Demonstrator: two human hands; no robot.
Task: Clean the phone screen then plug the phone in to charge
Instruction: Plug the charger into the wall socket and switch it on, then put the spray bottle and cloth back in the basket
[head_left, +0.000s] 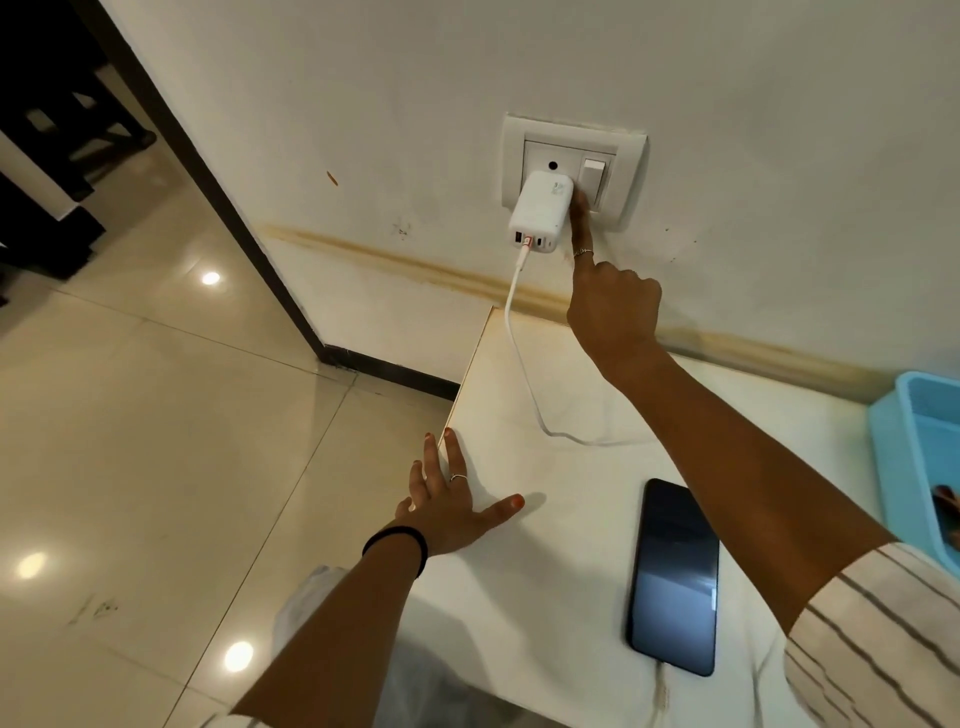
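Right hand: we see the right hand (613, 306) raised to the wall, knuckles curled, index finger stretched to the switch (593, 179) on the socket plate (631, 166); it grips nothing.
Left hand: the left hand (451, 506) lies flat and spread on the white table (545, 566), at its left edge, grasping nothing.
Charger: the white charger (540, 210) sits plugged in just left of our right fingertip.
Cable: the white cable (514, 312) drops from the charger to the table, passing under the right forearm.
Phone: the phone (675, 577) lies screen up between our forearms, the cable at its near end.
Tray: a blue tray (893, 441) sits right of the right arm.

blue tray (893, 447) cut off at right, fingertip behind charger (540, 205)
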